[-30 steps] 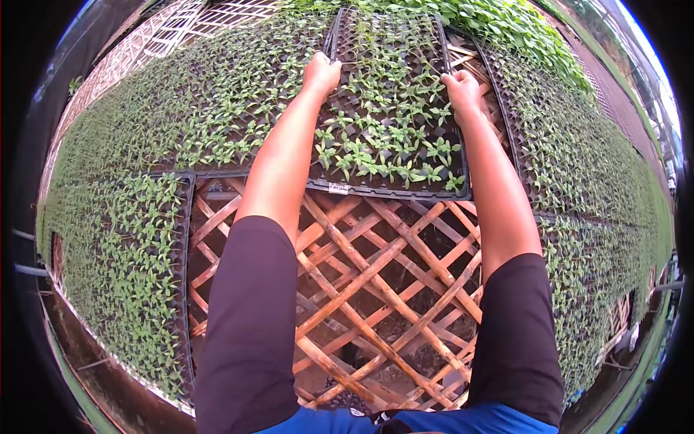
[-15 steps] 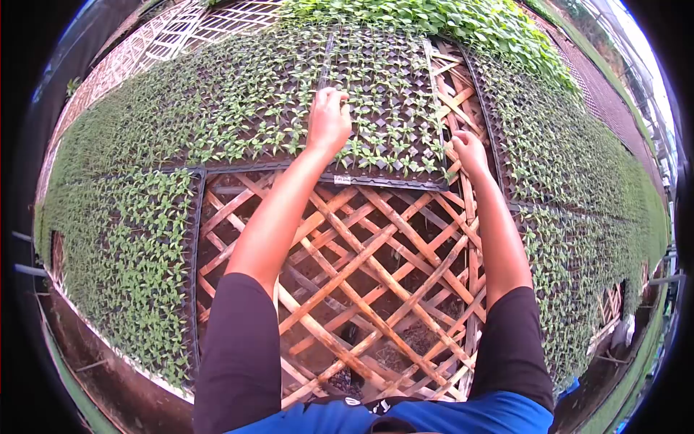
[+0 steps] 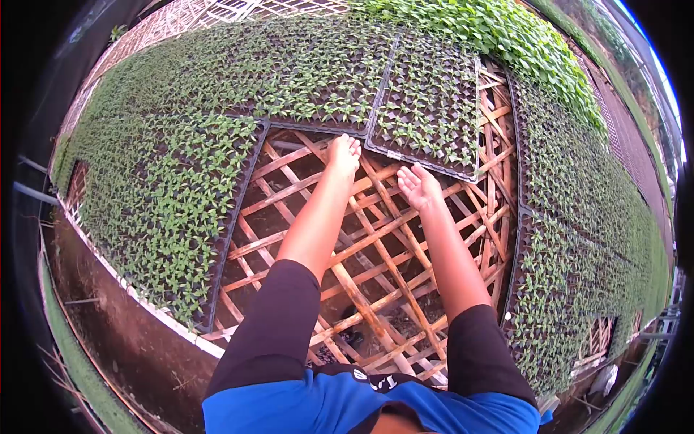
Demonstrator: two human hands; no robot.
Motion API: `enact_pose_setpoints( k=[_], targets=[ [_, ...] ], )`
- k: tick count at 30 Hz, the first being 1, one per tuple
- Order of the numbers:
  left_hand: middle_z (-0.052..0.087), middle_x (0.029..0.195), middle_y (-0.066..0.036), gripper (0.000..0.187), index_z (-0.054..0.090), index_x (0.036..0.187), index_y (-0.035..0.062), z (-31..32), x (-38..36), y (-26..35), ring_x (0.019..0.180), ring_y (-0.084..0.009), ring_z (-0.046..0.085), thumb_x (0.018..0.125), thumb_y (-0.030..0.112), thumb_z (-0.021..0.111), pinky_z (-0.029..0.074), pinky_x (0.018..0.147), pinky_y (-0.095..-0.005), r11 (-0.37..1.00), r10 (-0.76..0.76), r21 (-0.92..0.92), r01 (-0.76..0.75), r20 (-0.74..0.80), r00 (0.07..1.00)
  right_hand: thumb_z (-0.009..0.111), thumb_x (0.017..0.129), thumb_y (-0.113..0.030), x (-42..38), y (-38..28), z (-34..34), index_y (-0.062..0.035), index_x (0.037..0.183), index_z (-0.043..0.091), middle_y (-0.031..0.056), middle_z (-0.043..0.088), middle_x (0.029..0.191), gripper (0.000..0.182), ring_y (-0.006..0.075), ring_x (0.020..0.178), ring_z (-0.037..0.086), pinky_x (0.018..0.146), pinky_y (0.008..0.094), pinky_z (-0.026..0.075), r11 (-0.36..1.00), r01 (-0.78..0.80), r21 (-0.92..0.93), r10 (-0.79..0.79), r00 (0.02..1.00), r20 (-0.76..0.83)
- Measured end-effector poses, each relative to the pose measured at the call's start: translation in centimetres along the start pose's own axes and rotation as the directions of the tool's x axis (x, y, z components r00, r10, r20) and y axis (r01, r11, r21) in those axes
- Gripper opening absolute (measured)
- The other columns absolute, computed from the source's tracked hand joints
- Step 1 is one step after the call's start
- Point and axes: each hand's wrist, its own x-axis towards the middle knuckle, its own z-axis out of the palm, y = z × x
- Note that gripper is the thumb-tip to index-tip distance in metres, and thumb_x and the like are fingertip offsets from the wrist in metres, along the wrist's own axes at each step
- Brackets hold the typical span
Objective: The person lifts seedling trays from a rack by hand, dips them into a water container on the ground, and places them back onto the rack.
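A dark seedling tray (image 3: pixel 426 108) with small green plants lies on the wooden lattice (image 3: pixel 383 239), tilted slightly against its neighbours. My left hand (image 3: pixel 344 153) is just below the tray's lower left corner, near the edge of the adjoining tray, its fingers loosely apart and holding nothing. To its right, my right hand (image 3: pixel 419 186) hovers palm up over the lattice, close below the tray's front edge. Its fingers are spread and nothing is in them. Neither hand appears to grip a tray.
More seedling trays stand at the left (image 3: pixel 166 217) and along the right (image 3: pixel 564 217). Taller leafy plants (image 3: pixel 491 36) grow at the top. Bare lattice shows between the trays. Brown ground (image 3: pixel 144 354) lies beyond the bench edge at the lower left.
Both hands have come away from the tray's sides and down towards its front edge, with the right hand now opened. The view has shifted, and a gap line shows left of the tray.
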Motion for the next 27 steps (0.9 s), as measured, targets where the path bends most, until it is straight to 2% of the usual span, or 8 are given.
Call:
enact_pose_setpoints(
  k=[5, 8, 11, 14, 21, 24, 25, 27],
  targets=[
    [0.051, 0.06, -0.002, 0.017, 0.049, 0.071, 0.0088, 1.0, 2.5, -0.1, 0.047, -0.0124, 0.051, 0.077, 0.021, 0.059, 0.04, 0.041, -0.0251, 0.995, 0.007, 0.099, 0.006, -0.126, 0.992, 0.051, 0.083, -0.02, 3.4, 0.2, 2.1, -0.0023, 0.097, 0.044, 0.0132, 0.052, 0.089, 0.024, 0.0271, 0.084, 0.056, 0.068, 0.0369, 0.047, 0.993, 0.062, 0.096, -0.048, 0.989, -0.143],
    [0.051, 0.065, -0.003, 0.014, 0.051, 0.078, 0.0089, 0.9, 2.6, 0.7, 0.053, -0.0155, 0.052, 0.078, 0.021, 0.058, 0.042, 0.049, -0.0268, 0.985, -0.012, 0.17, 0.026, -0.079, 0.997, 0.051, 0.083, -0.019, 3.6, 0.0, 2.4, -0.0027, 0.092, 0.046, 0.0119, 0.054, 0.083, 0.019, 0.0271, 0.08, 0.058, 0.067, 0.0367, 0.047, 0.995, 0.077, 0.071, -0.064, 0.983, -0.17],
    [0.051, 0.059, -0.002, 0.014, 0.047, 0.074, 0.0059, 1.3, 1.5, 1.2, 0.047, -0.0121, 0.051, 0.078, 0.016, 0.057, 0.038, 0.037, -0.0219, 0.948, 0.127, 0.303, -0.093, -0.097, 0.987, 0.051, 0.083, -0.018, 3.3, -0.5, 2.4, -0.0026, 0.092, 0.046, 0.0118, 0.054, 0.082, 0.019, 0.0272, 0.08, 0.058, 0.066, 0.0367, 0.047, 0.993, 0.082, 0.08, -0.069, 0.985, -0.156],
    [0.051, 0.06, -0.004, 0.013, 0.045, 0.075, 0.0048, 0.7, 0.6, 1.3, 0.048, -0.0121, 0.052, 0.078, 0.013, 0.055, 0.038, 0.037, -0.0219, 0.911, 0.168, 0.391, -0.129, -0.066, 0.984, 0.05, 0.083, -0.018, 3.3, -0.7, 2.3, -0.0024, 0.091, 0.045, 0.0119, 0.054, 0.082, 0.018, 0.0266, 0.079, 0.058, 0.064, 0.0356, 0.048, 0.994, 0.09, 0.062, -0.08, 0.987, -0.141],
    [0.052, 0.062, -0.005, 0.013, 0.044, 0.074, 0.0047, -0.2, -0.1, 1.1, 0.047, -0.0114, 0.051, 0.078, 0.01, 0.055, 0.039, 0.038, -0.0216, 0.898, 0.202, 0.402, -0.179, -0.016, 0.979, 0.049, 0.084, -0.017, 4.5, 0.5, 1.6, -0.002, 0.09, 0.044, 0.0123, 0.053, 0.08, 0.018, 0.0265, 0.075, 0.059, 0.059, 0.0342, 0.048, 0.994, 0.105, 0.009, -0.102, 0.98, -0.172],
    [0.05, 0.065, -0.004, 0.012, 0.044, 0.079, 0.0061, -0.5, 0.3, 1.0, 0.053, -0.0142, 0.051, 0.078, 0.01, 0.055, 0.043, 0.047, -0.0263, 0.904, 0.193, 0.387, -0.182, 0.01, 0.981, 0.049, 0.084, -0.018, 4.3, 0.7, 1.6, -0.0023, 0.091, 0.043, 0.0122, 0.053, 0.082, 0.018, 0.0262, 0.078, 0.058, 0.061, 0.0341, 0.048, 0.994, 0.105, 0.015, -0.101, 0.98, -0.173],
    [0.051, 0.061, -0.005, 0.017, 0.04, 0.074, 0.0053, -0.5, 0.3, 0.8, 0.046, -0.0117, 0.051, 0.078, 0.01, 0.056, 0.038, 0.037, -0.0212, 0.906, 0.218, 0.37, -0.204, 0.005, 0.976, 0.049, 0.084, -0.018, 4.2, 0.7, 1.9, -0.0022, 0.09, 0.044, 0.0121, 0.053, 0.082, 0.018, 0.0263, 0.077, 0.058, 0.061, 0.0342, 0.048, 0.993, 0.117, 0.028, -0.11, 0.979, -0.174],
    [0.052, 0.062, -0.005, 0.017, 0.04, 0.074, 0.0051, -0.6, 0.9, 0.6, 0.048, -0.0122, 0.053, 0.078, 0.01, 0.056, 0.039, 0.038, -0.0214, 0.897, 0.227, 0.388, -0.209, 0.0, 0.974, 0.05, 0.083, -0.018, 4.7, 0.8, 1.9, -0.0021, 0.09, 0.044, 0.0117, 0.052, 0.08, 0.018, 0.0262, 0.075, 0.058, 0.06, 0.0345, 0.048, 0.989, 0.147, 0.032, -0.137, 0.969, -0.204]
  ],
)
